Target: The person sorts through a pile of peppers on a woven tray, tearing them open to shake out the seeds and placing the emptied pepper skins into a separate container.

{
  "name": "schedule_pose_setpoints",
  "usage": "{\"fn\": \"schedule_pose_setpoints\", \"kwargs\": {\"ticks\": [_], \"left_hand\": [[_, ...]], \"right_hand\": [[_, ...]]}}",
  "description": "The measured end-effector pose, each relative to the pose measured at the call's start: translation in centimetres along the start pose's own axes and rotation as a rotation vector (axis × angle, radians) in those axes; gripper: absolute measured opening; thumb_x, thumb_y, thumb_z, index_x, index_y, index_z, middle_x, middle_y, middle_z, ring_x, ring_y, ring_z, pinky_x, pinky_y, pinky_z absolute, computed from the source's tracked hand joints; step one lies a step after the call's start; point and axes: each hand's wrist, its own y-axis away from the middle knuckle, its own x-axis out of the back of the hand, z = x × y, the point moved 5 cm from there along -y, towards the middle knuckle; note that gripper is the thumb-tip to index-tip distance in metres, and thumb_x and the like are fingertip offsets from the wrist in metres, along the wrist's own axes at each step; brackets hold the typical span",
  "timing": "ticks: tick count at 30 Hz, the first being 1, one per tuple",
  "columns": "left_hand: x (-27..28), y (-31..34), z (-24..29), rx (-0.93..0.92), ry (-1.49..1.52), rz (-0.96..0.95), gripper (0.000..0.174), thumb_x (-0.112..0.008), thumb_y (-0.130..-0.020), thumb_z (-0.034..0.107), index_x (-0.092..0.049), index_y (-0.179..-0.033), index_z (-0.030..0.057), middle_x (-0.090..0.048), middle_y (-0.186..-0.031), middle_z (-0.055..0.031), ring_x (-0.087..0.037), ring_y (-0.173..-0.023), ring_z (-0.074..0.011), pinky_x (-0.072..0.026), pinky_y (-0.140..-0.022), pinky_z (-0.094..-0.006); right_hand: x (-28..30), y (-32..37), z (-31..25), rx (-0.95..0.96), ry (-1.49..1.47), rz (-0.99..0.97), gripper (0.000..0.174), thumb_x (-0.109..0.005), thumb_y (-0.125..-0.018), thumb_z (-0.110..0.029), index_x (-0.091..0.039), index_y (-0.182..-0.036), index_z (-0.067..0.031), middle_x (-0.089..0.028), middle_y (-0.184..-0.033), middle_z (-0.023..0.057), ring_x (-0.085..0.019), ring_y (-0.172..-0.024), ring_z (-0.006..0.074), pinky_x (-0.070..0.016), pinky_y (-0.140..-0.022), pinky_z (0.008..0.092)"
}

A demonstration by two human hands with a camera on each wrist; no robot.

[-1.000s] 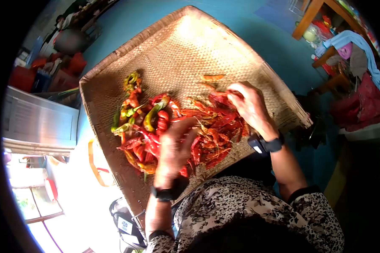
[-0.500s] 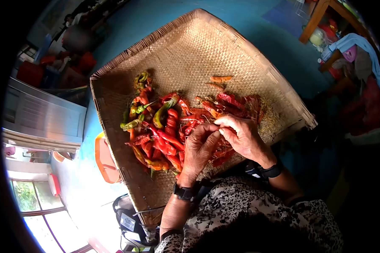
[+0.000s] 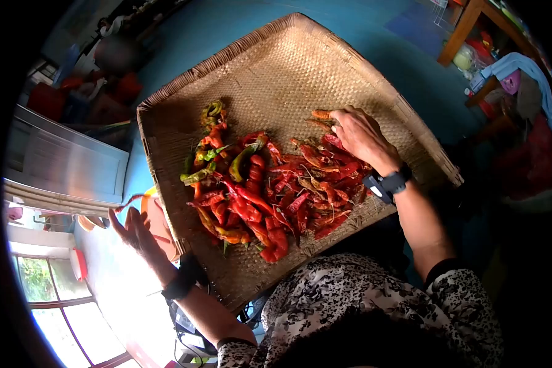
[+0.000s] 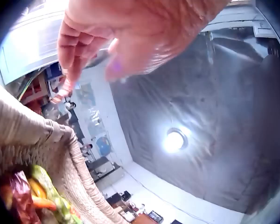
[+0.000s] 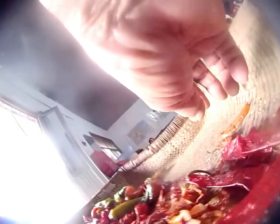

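My left hand [image 3: 140, 238] reaches past the left side of the woven basket [image 3: 300, 67], over an orange tub [image 3: 161, 228]. A thin red chili [image 3: 127, 202] shows right at its fingertips. In the left wrist view its thumb stands apart from the fingers [image 4: 72, 58]. Inside the basket, my right hand [image 3: 363, 138] has its fingertips on the right end of an orange dried chili [image 3: 321, 114], covering that end. Another orange chili [image 3: 318, 124] lies just below. Wrinkled red chilies [image 3: 319, 184] spread beneath that hand, and fresher red and green peppers [image 3: 245, 178] lie left of them.
The basket's raised rim [image 3: 190, 72] stands between the peppers and the tub. A pale cabinet [image 3: 67, 156] and a window [image 3: 61, 306] are at the left. A wooden stand [image 3: 463, 37] with clothes [image 3: 521, 67] is at the far right.
The hands met over the chilies half a second ago and have parted. The left swung out left past the basket rim; the right moved up to the orange chili.
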Motion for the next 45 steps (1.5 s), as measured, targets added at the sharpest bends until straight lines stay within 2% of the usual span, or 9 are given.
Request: {"fn": "schedule_pose_setpoints", "kwargs": {"ticks": [3,11,15,17,29,34,37,42,45], "left_hand": [[0.0,0.6,-1.5,-0.041,0.027,-0.089,0.056,-0.055,-0.092,0.017,-0.031,-0.140,-0.0002,-0.062,-0.107,-0.0138,-0.061,-0.084,-0.0164,-0.0492,-0.070,-0.0265],[-10.8,10.2,5.7,-0.010,-0.131,-0.634,0.025,-0.059,-0.088,0.003,-0.060,-0.112,-0.0029,-0.064,-0.100,-0.0066,-0.059,-0.092,-0.0135,-0.0466,-0.083,-0.0259],[-14.2,14.2,6.3,0.126,0.180,-0.841,0.026,-0.061,-0.090,0.009,-0.059,-0.114,-0.0013,-0.063,-0.098,-0.0051,-0.058,-0.090,-0.0117,-0.0471,-0.082,-0.0259],[-15.4,15.8,7.4,0.258,0.292,-0.862,0.034,-0.064,-0.089,0.014,-0.056,-0.120,0.0024,-0.067,-0.090,-0.0062,-0.062,-0.082,-0.0110,-0.0506,-0.073,-0.0254],[-14.8,17.2,5.7,0.490,0.364,-1.031,0.014,-0.064,-0.088,0.008,-0.059,-0.099,0.0011,-0.060,-0.085,0.0018,-0.054,-0.075,-0.0051,-0.0454,-0.069,-0.0204],[-11.7,12.8,6.4,0.304,0.299,-0.678,0.010,-0.060,-0.091,0.016,-0.060,-0.090,0.0059,-0.058,-0.078,0.0017,-0.051,-0.068,-0.0060,-0.0428,-0.064,-0.0192],[-7.7,7.2,6.2,0.235,0.490,-0.302,0.014,-0.056,-0.093,0.021,-0.061,-0.090,0.0079,-0.057,-0.077,0.0013,-0.049,-0.067,-0.0063,-0.0420,-0.064,-0.0198],[1.0,0.6,-4.1,0.250,0.628,0.050,0.046,-0.049,-0.095,0.031,-0.042,-0.132,0.0036,-0.049,-0.130,-0.0139,-0.047,-0.117,-0.0223,-0.0382,-0.101,-0.0332],[1.1,0.4,-9.0,0.461,0.725,-0.078,0.050,-0.051,-0.094,0.031,-0.039,-0.134,0.0025,-0.047,-0.132,-0.0148,-0.046,-0.119,-0.0235,-0.0374,-0.102,-0.0339]], "right_hand": [[-2.6,-2.5,1.6,-0.048,0.234,-0.011,0.020,-0.048,-0.089,-0.005,-0.056,-0.106,0.0025,-0.059,-0.101,0.0206,-0.058,-0.091,0.0360,-0.0475,-0.079,0.0431],[-3.1,-3.7,2.1,-0.118,0.220,-0.105,0.015,-0.050,-0.082,0.004,-0.054,-0.097,0.0021,-0.059,-0.091,0.0217,-0.058,-0.091,0.0348,-0.0470,-0.077,0.0452],[-0.3,-1.2,-0.3,-0.176,-0.013,-0.032,0.002,-0.053,-0.086,-0.002,-0.054,-0.086,-0.0002,-0.059,-0.076,0.0157,-0.060,-0.066,0.0309,-0.0472,-0.056,0.0408],[2.3,1.9,-5.2,0.098,-0.269,0.102,0.005,-0.057,-0.083,0.000,-0.055,-0.086,-0.0032,-0.056,-0.068,0.0077,-0.056,-0.057,0.0209,-0.0457,-0.046,0.0337],[-2.0,7.9,-11.4,0.265,-0.487,-0.009,0.015,-0.065,-0.077,-0.005,-0.051,-0.083,-0.0035,-0.056,-0.075,0.0120,-0.060,-0.070,0.0303,-0.0475,-0.060,0.0399],[-0.2,5.6,-7.7,0.237,-0.435,0.106,0.013,-0.064,-0.083,-0.014,-0.058,-0.089,-0.0035,-0.060,-0.081,0.0115,-0.061,-0.076,0.0279,-0.0498,-0.066,0.0371],[-1.4,4.1,-0.6,0.015,-0.094,0.190,0.014,-0.060,-0.088,-0.012,-0.053,-0.076,-0.0074,-0.047,-0.071,0.0028,-0.046,-0.063,0.0172,-0.0443,-0.057,0.0323],[-2.0,3.7,1.7,-0.110,0.125,-0.006,0.014,-0.062,-0.083,-0.009,-0.053,-0.077,0.0006,-0.054,-0.081,0.0158,-0.056,-0.076,0.0312,-0.0467,-0.067,0.0432],[-2.2,3.7,1.5,-0.126,0.075,-0.005,0.012,-0.059,-0.083,-0.007,-0.052,-0.077,0.0002,-0.055,-0.081,0.0153,-0.056,-0.074,0.0309,-0.0466,-0.066,0.0424]]}}
